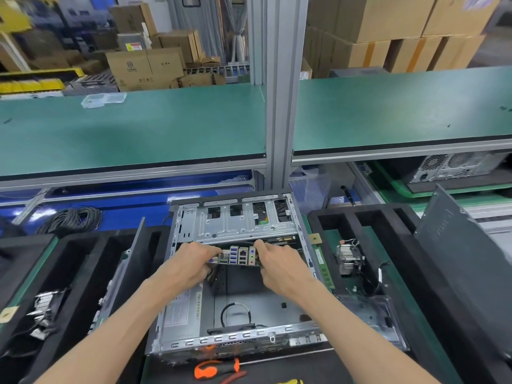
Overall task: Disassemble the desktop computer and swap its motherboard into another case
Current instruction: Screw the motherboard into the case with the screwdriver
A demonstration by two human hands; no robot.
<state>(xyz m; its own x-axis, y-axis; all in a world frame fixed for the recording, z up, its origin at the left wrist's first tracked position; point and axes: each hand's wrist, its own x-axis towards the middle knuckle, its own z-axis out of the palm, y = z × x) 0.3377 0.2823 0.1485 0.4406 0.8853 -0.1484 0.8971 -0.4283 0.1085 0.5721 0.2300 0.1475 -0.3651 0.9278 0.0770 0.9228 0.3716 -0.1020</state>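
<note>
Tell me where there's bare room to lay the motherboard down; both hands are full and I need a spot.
Both the left hand and right hand hold the motherboard over the open case. The green upper shelf is widely bare right of the clear plastic box. The foam trays either side are crowded with parts.

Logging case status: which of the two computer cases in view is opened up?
The silver case lying flat in front of the person is open, interior exposed, with both hands gripping the motherboard inside. The other case, on the lower shelf at right, looks closed.

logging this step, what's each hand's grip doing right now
left hand: grips the motherboard at its left end
right hand: grips the motherboard at its right end
</note>
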